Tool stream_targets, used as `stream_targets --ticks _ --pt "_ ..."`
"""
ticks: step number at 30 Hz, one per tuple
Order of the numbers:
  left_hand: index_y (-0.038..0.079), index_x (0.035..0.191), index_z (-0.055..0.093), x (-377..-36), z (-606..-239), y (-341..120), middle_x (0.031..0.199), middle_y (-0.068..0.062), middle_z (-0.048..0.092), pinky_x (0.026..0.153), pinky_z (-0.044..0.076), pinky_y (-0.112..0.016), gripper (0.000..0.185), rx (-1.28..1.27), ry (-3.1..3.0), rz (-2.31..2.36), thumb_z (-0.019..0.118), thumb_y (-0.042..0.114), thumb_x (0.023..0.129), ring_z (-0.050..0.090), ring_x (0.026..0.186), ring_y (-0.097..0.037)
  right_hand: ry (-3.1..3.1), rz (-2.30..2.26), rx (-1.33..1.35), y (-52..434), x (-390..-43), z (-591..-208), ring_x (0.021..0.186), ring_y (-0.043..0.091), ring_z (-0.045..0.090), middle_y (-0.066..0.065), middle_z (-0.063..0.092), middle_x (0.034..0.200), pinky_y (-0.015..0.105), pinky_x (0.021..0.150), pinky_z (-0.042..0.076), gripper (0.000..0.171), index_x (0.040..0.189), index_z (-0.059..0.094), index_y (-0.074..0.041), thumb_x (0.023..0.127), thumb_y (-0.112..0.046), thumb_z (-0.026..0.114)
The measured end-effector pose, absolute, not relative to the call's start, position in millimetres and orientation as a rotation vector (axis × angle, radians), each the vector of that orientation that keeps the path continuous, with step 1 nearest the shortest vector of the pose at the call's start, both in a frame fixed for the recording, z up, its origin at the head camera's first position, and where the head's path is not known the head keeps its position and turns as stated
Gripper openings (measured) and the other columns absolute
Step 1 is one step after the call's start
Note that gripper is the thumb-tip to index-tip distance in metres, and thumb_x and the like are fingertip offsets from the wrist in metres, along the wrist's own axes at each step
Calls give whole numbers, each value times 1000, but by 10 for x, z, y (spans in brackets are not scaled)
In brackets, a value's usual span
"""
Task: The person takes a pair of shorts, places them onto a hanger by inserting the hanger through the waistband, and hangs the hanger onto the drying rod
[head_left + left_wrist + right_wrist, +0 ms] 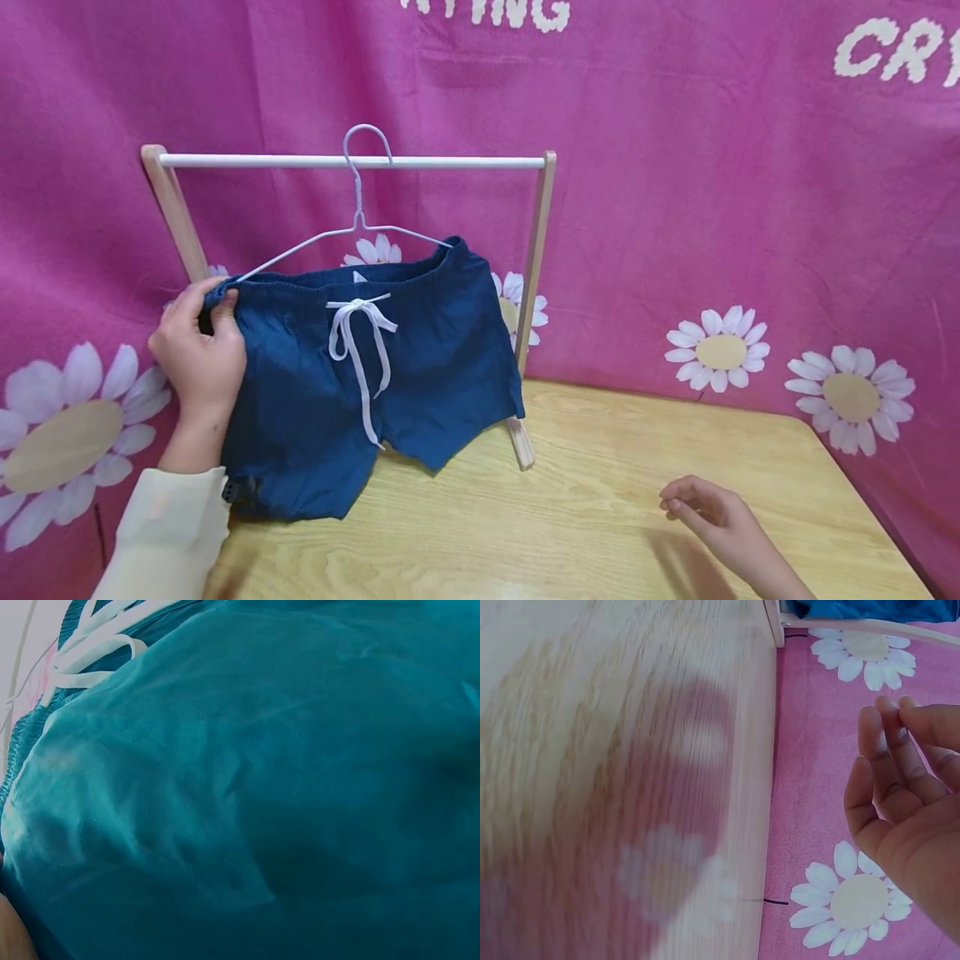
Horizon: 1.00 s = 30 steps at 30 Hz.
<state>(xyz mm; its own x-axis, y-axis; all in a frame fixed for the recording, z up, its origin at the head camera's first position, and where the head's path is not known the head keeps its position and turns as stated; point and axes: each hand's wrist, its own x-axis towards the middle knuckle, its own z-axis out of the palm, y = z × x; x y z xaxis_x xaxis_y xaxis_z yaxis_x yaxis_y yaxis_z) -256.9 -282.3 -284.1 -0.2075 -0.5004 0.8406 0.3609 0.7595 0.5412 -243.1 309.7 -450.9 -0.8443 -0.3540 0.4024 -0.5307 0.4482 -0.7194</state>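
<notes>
Navy shorts (442, 333) with a white drawstring (360, 333) hang spread on a pale wire hanger (358, 208), whose hook goes over the white bar of a small rack. My left hand (202, 358) pinches the waistband at its left corner, thumb in front, where the hanger's arm ends. At the right end the hanger's other arm goes into the waistband. In the left wrist view the blue fabric (247, 780) fills most of the picture. My right hand (708, 517) hovers over the table's right part, fingers loosely bent, holding nothing; the right wrist view shows its palm (922, 847).
The rack has a white bar (465, 162) and wooden legs (536, 250), standing on a wooden table (585, 467). Close behind hangs a pink cloth (637, 208) printed with daisies and white letters.
</notes>
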Motion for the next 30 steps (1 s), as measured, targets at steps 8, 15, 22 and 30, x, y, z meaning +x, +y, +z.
stream_targets --ticks 8,15,22,30 --pt "2 109 77 -2601 -2722 -2817 109 -14 76 91 44 -14 19 156 -1617 -803 71 15 95 70 103 -31 -2484 1355 830 3123 -2423 -4499 82 9 67 -7 69 92 25 72 56 16 101 66 -2 96 10 58" --pt "2 108 78 -2628 -2671 -2778 107 -14 76 89 45 -15 18 195 -1605 -822 71 14 96 70 102 -30 -2497 1367 804 3131 -2384 -4512 81 10 67 -4 70 91 25 72 56 14 101 66 -2 96 9 59" --pt "6 109 79 -2664 -2621 -2668 109 -9 76 91 47 -21 20 179 -1613 -829 70 19 97 71 105 -27 -2501 1385 828 3137 -2365 -4553 82 11 67 2 71 91 28 71 57 10 102 66 1 98 7 58" --pt "5 111 78 -2722 -2565 -2565 110 -11 76 93 50 -37 22 136 -1616 -849 70 20 97 70 106 -28 -2526 1398 822 3190 -2381 -4594 85 8 67 1 71 94 26 73 57 9 103 65 3 99 6 57"
